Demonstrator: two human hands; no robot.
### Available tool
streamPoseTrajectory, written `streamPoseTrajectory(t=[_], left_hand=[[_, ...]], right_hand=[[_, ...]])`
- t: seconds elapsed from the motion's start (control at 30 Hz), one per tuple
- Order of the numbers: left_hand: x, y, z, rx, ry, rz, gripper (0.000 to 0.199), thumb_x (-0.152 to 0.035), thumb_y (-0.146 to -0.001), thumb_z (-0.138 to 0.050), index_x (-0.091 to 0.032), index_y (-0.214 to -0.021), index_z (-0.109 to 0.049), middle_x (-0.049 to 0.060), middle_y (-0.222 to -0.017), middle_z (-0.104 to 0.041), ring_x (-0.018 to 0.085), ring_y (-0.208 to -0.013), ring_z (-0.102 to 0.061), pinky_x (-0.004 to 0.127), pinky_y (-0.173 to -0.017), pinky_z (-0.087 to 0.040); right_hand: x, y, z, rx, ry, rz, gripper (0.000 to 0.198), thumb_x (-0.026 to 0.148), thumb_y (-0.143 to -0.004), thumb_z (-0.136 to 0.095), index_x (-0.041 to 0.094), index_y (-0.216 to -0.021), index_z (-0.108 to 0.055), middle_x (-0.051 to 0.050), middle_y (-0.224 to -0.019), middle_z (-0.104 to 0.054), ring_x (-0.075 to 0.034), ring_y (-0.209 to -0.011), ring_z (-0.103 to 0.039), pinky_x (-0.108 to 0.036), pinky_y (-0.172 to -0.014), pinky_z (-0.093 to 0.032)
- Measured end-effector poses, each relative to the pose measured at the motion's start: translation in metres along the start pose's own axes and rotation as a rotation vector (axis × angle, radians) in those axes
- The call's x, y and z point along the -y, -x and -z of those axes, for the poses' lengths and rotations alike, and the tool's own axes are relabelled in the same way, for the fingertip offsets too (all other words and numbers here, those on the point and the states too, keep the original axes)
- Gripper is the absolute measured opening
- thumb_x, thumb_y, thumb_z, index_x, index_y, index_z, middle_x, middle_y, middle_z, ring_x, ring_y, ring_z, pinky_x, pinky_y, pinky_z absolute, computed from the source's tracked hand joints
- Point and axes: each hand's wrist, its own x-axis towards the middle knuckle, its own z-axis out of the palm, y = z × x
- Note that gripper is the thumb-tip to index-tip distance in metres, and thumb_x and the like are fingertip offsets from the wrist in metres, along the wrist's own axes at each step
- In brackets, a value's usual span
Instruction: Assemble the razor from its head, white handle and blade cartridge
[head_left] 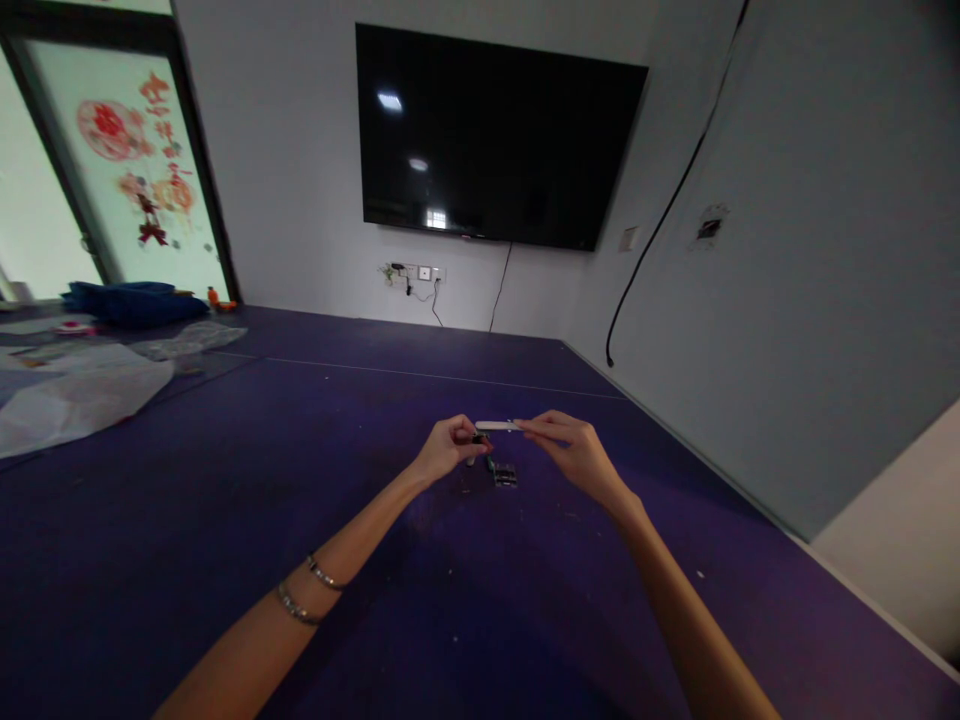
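Observation:
Pinched in my right hand is a slim white stick-like tool, held level and pointing left. Its far end meets the fingertips of my left hand. Those fingers are closed on a small dark piece, too small to name. Just below, between the hands, a small dark rectangular part that looks like a circuit board lies on the purple surface. A tiny greenish bit shows at its upper left. Two bracelets circle my left forearm.
Clear plastic sheeting and a dark blue cloth lie at the far left. A large television hangs on the wall ahead, above sockets with thin cords. A black cable dangles along the right wall.

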Motion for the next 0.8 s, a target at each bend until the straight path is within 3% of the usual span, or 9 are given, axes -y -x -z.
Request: streamPoseTrajectory(t=[0.1,0.3,0.47,0.6,0.8], left_hand=[[-0.003,0.001,-0.002,0.006,-0.029,-0.007,0.030,-0.019,-0.060,-0.073,-0.015,-0.066,-0.044,0.003,-0.072,-0.068,0.010,-0.057,-0.059,0.022,-0.053,-0.043],[0.001,0.002,-0.003,0.021,-0.015,-0.009,0.030,-0.018,-0.060,-0.073,-0.015,-0.068,-0.045,0.003,-0.072,-0.068,0.013,-0.065,-0.063,0.023,-0.055,-0.044],[-0.001,0.002,-0.003,0.023,-0.044,-0.018,0.028,-0.018,-0.060,-0.072,-0.015,-0.069,-0.045,0.004,-0.072,-0.067,0.012,-0.062,-0.062,0.022,-0.054,-0.043],[-0.003,0.003,-0.003,0.017,-0.029,-0.002,0.029,-0.017,-0.060,-0.071,-0.016,-0.068,-0.043,0.004,-0.073,-0.068,0.012,-0.063,-0.061,0.022,-0.054,-0.043],[-0.004,0.003,-0.004,0.018,-0.050,-0.020,0.028,-0.018,-0.060,-0.072,-0.015,-0.069,-0.046,0.003,-0.072,-0.067,0.011,-0.059,-0.060,0.022,-0.053,-0.043]], right_hand=[[0.002,0.000,0.001,0.048,-0.013,0.009,0.027,0.029,-0.086,-0.049,0.028,-0.107,-0.064,-0.004,-0.090,-0.066,-0.013,-0.078,-0.060,-0.025,-0.071,-0.047],[0.005,0.001,0.008,0.061,0.160,-0.054,0.029,0.031,-0.086,-0.048,0.031,-0.112,-0.061,-0.003,-0.090,-0.065,-0.013,-0.076,-0.059,-0.024,-0.069,-0.045],[0.012,0.000,0.010,0.100,0.138,-0.017,0.028,0.030,-0.086,-0.049,0.033,-0.110,-0.062,-0.002,-0.090,-0.064,-0.012,-0.074,-0.059,-0.023,-0.067,-0.045],[0.011,0.000,0.010,0.056,0.182,-0.026,0.029,0.028,-0.086,-0.048,0.032,-0.111,-0.062,-0.003,-0.090,-0.064,-0.013,-0.077,-0.058,-0.023,-0.068,-0.044],[0.009,-0.001,0.008,0.066,0.035,0.022,0.027,0.030,-0.085,-0.051,0.030,-0.108,-0.064,-0.003,-0.085,-0.064,-0.012,-0.072,-0.058,-0.022,-0.064,-0.044]])
